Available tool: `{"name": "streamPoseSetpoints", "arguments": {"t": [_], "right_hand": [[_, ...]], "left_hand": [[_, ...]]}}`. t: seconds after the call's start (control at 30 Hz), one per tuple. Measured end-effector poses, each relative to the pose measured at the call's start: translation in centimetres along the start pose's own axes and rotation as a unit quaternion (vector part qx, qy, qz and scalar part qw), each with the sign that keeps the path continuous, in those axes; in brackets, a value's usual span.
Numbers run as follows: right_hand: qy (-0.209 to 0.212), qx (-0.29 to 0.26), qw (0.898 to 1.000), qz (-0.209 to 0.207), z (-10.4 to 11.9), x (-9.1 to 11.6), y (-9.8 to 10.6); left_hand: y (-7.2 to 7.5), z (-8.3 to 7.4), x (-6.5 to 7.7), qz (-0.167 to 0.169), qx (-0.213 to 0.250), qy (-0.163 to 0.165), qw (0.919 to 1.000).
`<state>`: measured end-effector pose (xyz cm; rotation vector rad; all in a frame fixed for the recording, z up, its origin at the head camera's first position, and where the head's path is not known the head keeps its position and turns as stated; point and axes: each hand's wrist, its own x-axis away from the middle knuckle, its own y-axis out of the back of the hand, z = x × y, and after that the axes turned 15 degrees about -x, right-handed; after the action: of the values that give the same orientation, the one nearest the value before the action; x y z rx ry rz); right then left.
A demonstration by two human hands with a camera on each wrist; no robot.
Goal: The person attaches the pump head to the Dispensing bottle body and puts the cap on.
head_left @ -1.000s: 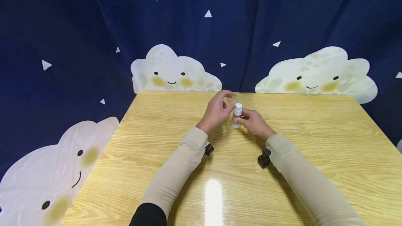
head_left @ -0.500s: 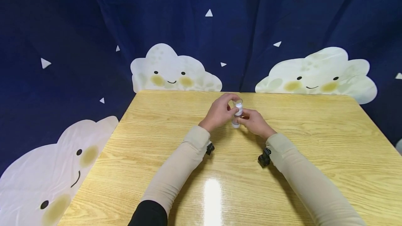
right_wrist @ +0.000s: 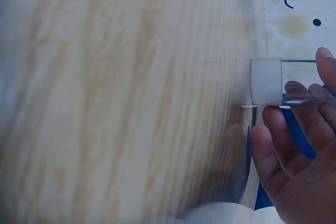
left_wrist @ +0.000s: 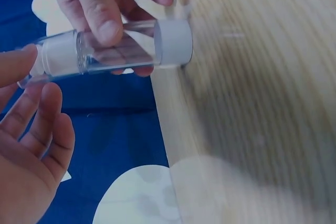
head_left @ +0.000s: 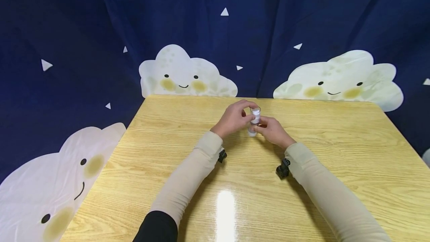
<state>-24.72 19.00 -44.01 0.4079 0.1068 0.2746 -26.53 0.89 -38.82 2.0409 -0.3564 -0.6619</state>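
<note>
A small clear bottle (left_wrist: 139,32) with a white base (left_wrist: 174,43) stands upright on the table in the head view. My right hand (head_left: 273,133) pinches its see-through body between thumb and fingers. Over the bottle's white top (left_wrist: 60,55) sits a clear cap (head_left: 256,114), gripped between the thumb and fingers of my left hand (head_left: 235,118). The cap's lower edge is right at the bottle's shoulder. In the right wrist view, the white base shows beside my right fingers (right_wrist: 278,135), while the upper part lies out of frame.
The wooden table (head_left: 336,152) stretches around both arms. Behind its far edge hangs a dark blue curtain (head_left: 201,18) with cloud faces and white triangles. Black wrist cameras (head_left: 283,168) are strapped under both cuffs.
My left hand has moved slightly right and down, bringing the clear cap from behind and left of the bottle onto its white top. My right hand keeps its hold in place.
</note>
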Motion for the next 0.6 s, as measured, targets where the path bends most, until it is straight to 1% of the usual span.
{"name": "streamPoseSetpoints", "arguments": {"t": [0.17,0.37,0.6], "right_hand": [[0.002,-0.004,1.0,0.002,-0.2,0.0,0.0],[0.004,-0.005,1.0,0.002,-0.3,-0.1,-0.1],[0.004,-0.005,1.0,0.003,-0.4,0.0,0.0]], "left_hand": [[0.6,0.4,-0.6,0.031,0.016,-0.01,0.9993],[0.7,1.1,-1.2,0.045,0.015,-0.034,0.9983],[0.6,1.2,-1.4,0.055,0.032,-0.026,0.9976]]}}
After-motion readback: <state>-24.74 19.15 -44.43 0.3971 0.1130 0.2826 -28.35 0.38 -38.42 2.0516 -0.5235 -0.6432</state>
